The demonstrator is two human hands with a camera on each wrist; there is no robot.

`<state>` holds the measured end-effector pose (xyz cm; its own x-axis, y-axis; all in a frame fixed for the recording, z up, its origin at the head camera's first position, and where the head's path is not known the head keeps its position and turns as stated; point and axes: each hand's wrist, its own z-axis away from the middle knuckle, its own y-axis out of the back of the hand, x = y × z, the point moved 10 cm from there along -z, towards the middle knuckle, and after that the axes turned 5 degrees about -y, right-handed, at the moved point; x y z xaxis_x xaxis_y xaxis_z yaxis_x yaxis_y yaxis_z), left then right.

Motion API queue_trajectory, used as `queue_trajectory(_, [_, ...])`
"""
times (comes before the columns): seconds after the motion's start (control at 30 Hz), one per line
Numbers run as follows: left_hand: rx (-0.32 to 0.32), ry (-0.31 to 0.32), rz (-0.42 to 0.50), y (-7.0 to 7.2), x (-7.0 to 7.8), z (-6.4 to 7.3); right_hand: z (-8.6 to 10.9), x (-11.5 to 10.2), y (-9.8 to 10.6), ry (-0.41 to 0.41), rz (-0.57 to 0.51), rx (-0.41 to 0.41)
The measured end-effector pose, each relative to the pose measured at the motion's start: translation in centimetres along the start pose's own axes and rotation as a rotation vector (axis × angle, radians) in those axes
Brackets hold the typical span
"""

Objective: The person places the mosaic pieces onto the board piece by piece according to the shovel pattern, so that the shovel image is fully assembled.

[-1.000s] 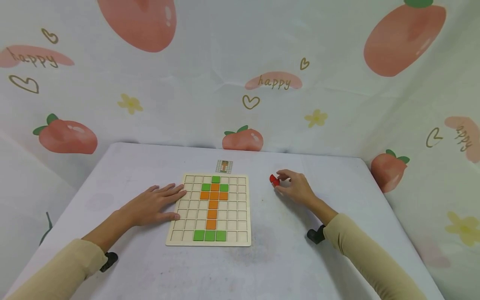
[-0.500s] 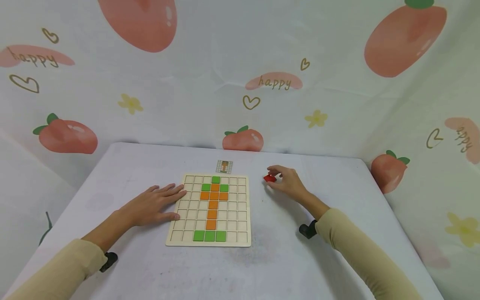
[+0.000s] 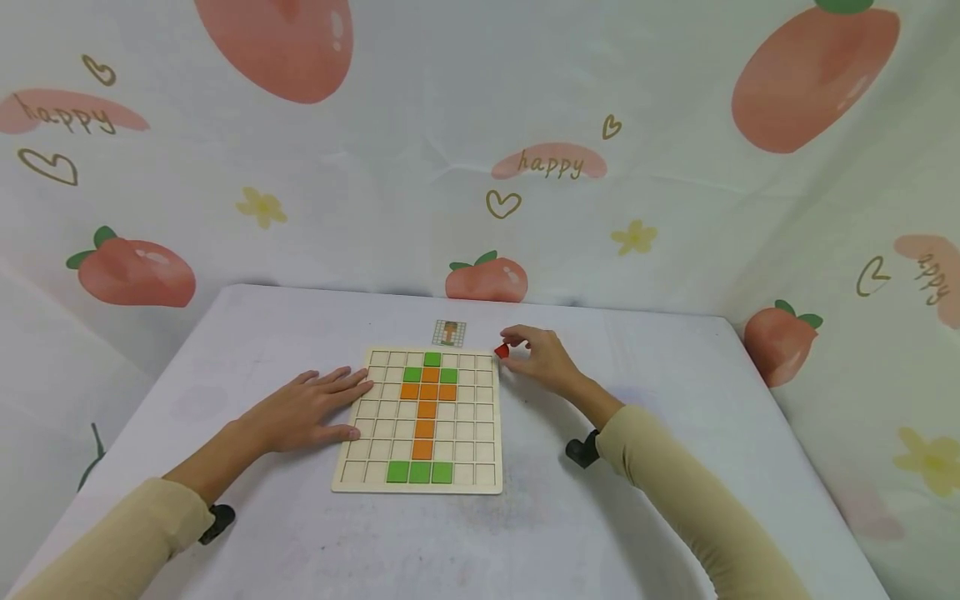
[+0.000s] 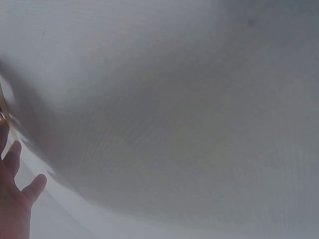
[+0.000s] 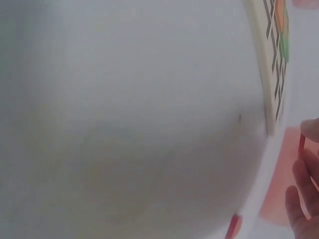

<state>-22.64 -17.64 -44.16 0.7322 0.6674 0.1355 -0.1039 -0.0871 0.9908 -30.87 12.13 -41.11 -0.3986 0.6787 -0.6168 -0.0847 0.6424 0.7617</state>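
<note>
A square wooden grid board (image 3: 476,432) lies on the white table. Orange tiles (image 3: 426,409) form a column with a crossbar, and green tiles (image 3: 420,472) fill cells at its top and foot. My left hand (image 3: 311,410) rests flat, fingers spread, its fingertips on the board's left edge. At the board's top right corner, my right hand (image 3: 542,360) pinches a small red tile (image 3: 502,352) between thumb and fingers. In the right wrist view that red tile (image 5: 301,143) shows edge-on, partly hidden by the fingers.
Behind the board lies a small printed card (image 3: 449,333) with a gridded picture. A cloth backdrop (image 3: 390,217) with peaches and hearts hangs beyond the table (image 3: 262,333). A red shape (image 5: 233,226) sits low in the right wrist view; I cannot tell what it is.
My right hand has moved left with the red tile, from the table right of the board to the board's top right corner. The left hand and board have stayed put.
</note>
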Motion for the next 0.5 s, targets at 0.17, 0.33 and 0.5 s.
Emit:
queue_trajectory(0.17, [-0.003, 0.003, 0.001, 0.0, 0.0, 0.0, -0.8, -1.1, -1.3, -0.011, -0.002, -0.034])
queue_trajectory(0.33, [-0.006, 0.011, 0.006, 0.1, 0.0, 0.1, -1.5, -2.1, -2.8, -0.028, -0.025, -0.084])
queue_trajectory(0.5, [-0.001, 0.013, 0.001, 0.1, 0.1, 0.0, -2.0, -2.8, -4.3, -0.047, -0.023, -0.125])
